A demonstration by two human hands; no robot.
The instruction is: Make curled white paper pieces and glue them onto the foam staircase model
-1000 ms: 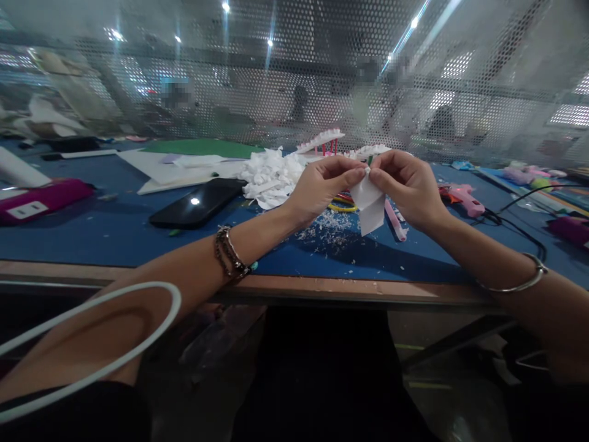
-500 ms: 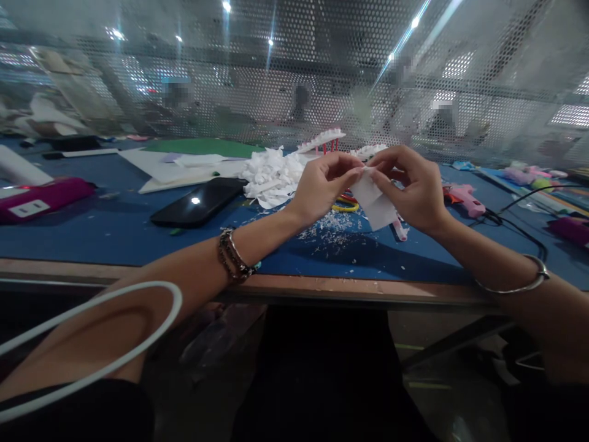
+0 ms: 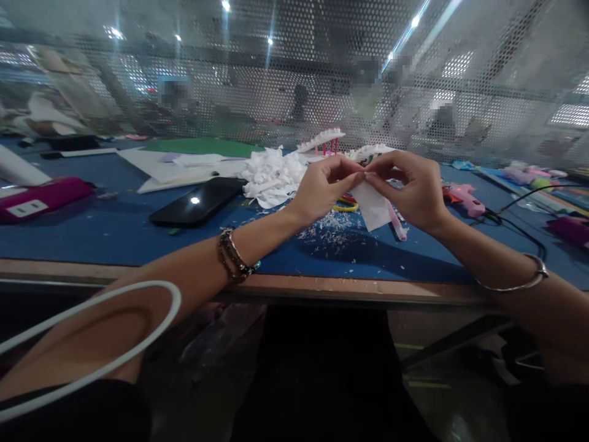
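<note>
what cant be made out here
White paper piece, top edge: head view, hidden by the left hand and right hand.
Pink stick, far end: head view, behind the right hand.
White tube: head view, cut off by the left edge.
Shapes behind the mesh screen: head view, blurred.

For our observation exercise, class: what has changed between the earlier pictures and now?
The white paper's lower end swung right, then slightly back left, uncovering more of the pink stick. Nothing was let go: the left hand and right hand still pinch it. The phone and scrap heap stayed put.
</note>
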